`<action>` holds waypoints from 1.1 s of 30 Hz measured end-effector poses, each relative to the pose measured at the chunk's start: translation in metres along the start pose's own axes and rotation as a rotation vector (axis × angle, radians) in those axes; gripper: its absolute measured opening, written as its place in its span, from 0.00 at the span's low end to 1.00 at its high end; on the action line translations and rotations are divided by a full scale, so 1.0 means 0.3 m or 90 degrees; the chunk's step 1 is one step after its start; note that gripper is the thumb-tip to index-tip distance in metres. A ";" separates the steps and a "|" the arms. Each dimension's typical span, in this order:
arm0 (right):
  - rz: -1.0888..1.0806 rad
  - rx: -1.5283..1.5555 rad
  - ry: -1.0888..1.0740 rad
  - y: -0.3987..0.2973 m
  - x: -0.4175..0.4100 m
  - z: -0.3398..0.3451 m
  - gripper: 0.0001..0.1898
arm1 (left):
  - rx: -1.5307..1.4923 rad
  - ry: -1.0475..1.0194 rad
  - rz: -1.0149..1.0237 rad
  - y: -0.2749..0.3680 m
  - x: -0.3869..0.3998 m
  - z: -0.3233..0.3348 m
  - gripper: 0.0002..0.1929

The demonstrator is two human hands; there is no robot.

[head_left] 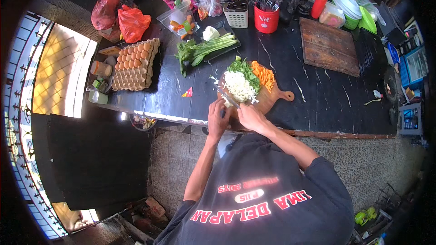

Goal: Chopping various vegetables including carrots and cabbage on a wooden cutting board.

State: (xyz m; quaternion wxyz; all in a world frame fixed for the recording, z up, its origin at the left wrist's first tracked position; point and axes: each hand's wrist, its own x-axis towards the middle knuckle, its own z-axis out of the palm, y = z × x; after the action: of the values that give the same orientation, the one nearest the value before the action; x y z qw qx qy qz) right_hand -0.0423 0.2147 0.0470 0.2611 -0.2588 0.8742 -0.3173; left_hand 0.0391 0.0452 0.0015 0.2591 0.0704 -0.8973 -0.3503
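Observation:
A round wooden chopping board (pixel 272 102) with a handle lies near the front edge of the black counter. Shredded cabbage (pixel 236 83), chopped green leaves (pixel 247 71) and cut carrot (pixel 263 75) sit in adjoining heaps on it. My right hand (pixel 251 117) grips a kitchen knife (pixel 230 98), its blade slanting away to the left beside the cabbage. The fingers of my left hand (pixel 218 117) hold a pale vegetable piece (pixel 227 102), probably cabbage, against the board's left front part. My fingers partly hide that piece, and the knife's handle is inside my right hand.
Leafy greens (pixel 214 47) and a white cauliflower-like vegetable (pixel 210 33) lie behind the board. An egg tray (pixel 136 64) stands left, with red plastic bags (pixel 134 23) beyond. A red cutlery bucket (pixel 266 20) is at the back; a rectangular wooden board (pixel 328 46) lies right.

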 end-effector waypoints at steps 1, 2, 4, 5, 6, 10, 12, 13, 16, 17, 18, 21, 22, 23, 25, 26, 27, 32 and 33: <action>-0.001 0.000 -0.002 -0.003 -0.002 0.002 0.17 | 0.000 0.001 -0.002 -0.003 -0.002 -0.001 0.18; -0.010 -0.003 -0.002 -0.005 -0.005 0.003 0.17 | -0.002 -0.015 0.002 -0.007 -0.003 -0.003 0.19; -0.019 -0.006 -0.001 -0.010 -0.012 0.011 0.16 | -0.005 -0.031 0.005 -0.006 0.001 -0.006 0.19; -0.021 -0.015 0.004 -0.013 -0.020 0.017 0.16 | 0.015 -0.042 0.025 -0.004 0.001 -0.008 0.19; -0.022 -0.023 0.010 -0.018 -0.027 0.021 0.16 | 0.034 -0.053 0.046 0.002 0.006 -0.011 0.19; -0.042 -0.040 0.015 -0.041 -0.056 0.034 0.15 | 0.054 -0.091 0.050 -0.006 0.016 -0.034 0.19; -0.054 -0.048 -0.002 -0.051 -0.065 0.033 0.15 | 0.045 -0.110 0.061 -0.016 0.019 -0.045 0.18; -0.053 -0.048 -0.003 -0.051 -0.067 0.031 0.15 | 0.044 -0.111 0.060 -0.014 0.019 -0.046 0.18; -0.040 -0.038 -0.005 -0.050 -0.066 0.032 0.16 | 0.034 -0.121 0.077 -0.023 0.014 -0.048 0.17; -0.043 -0.045 -0.004 -0.046 -0.063 0.039 0.15 | 0.037 -0.133 0.079 -0.031 0.016 -0.049 0.17; -0.045 -0.052 -0.004 -0.046 -0.062 0.041 0.15 | 0.039 -0.146 0.080 -0.036 0.017 -0.052 0.16; -0.041 -0.067 0.011 -0.056 -0.064 0.053 0.15 | 0.123 -0.180 0.239 -0.067 0.035 -0.074 0.16; -0.041 -0.067 0.010 -0.055 -0.064 0.055 0.15 | 0.123 -0.180 0.238 -0.069 0.036 -0.075 0.16; -0.048 -0.062 0.014 -0.052 -0.062 0.058 0.15 | 0.135 -0.183 0.253 -0.071 0.038 -0.076 0.16; -0.054 -0.058 0.021 -0.036 -0.061 0.059 0.14 | 0.147 -0.184 0.270 -0.050 0.049 -0.074 0.16; -0.072 -0.069 0.030 -0.024 -0.063 0.054 0.14 | 0.101 -0.152 0.186 -0.027 0.046 -0.062 0.15; -0.093 -0.080 0.040 -0.030 -0.053 0.039 0.14 | 0.057 -0.118 0.104 -0.018 0.050 -0.053 0.15; 0.058 0.059 -0.060 -0.084 -0.041 -0.073 0.15 | 0.011 -0.066 0.003 0.036 0.053 -0.023 0.16; 0.112 0.106 -0.085 -0.085 -0.044 -0.092 0.16 | 0.008 -0.045 -0.027 0.050 0.055 -0.015 0.15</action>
State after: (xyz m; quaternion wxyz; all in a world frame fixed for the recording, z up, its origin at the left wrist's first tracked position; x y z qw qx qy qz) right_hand -0.0422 0.2175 0.0868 0.3662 -0.1790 0.8447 -0.3468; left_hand 0.0281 0.0484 0.0212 0.2192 0.0786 -0.9066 -0.3520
